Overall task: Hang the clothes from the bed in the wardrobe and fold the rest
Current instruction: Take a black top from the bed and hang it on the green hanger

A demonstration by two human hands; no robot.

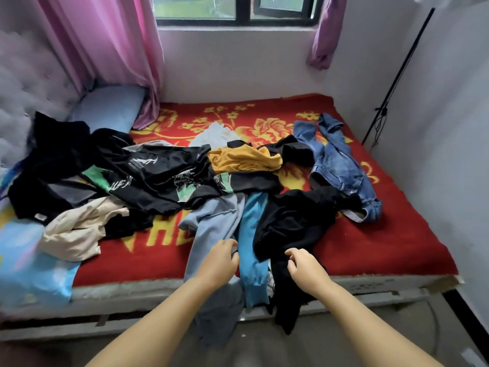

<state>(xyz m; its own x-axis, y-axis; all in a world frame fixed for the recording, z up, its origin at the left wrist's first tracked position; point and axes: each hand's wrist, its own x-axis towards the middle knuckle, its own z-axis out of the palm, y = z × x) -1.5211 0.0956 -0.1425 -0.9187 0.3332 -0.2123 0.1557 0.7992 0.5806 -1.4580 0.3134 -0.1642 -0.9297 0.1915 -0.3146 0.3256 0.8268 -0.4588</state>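
A heap of clothes lies across the bed's red and yellow blanket (383, 242). Nearest me are a grey-blue garment (211, 223), a bright blue garment (251, 234) and a black garment (291, 221), all hanging over the bed's front edge. My left hand (219, 260) has its fingers curled on the grey-blue garment beside the bright blue one. My right hand (304, 266) pinches the black garment at its lower edge. Farther back lie blue jeans (336, 162), a mustard top (243, 158), black printed shirts (158, 178) and a beige garment (79, 229).
A padded headboard (23, 102) and a light blue pillow (108, 107) are at the left, pink curtains (105, 43) by the window. A black pole (397, 80) with cables leans on the right wall. A pale blue sheet (31, 266) covers the bed's left front corner.
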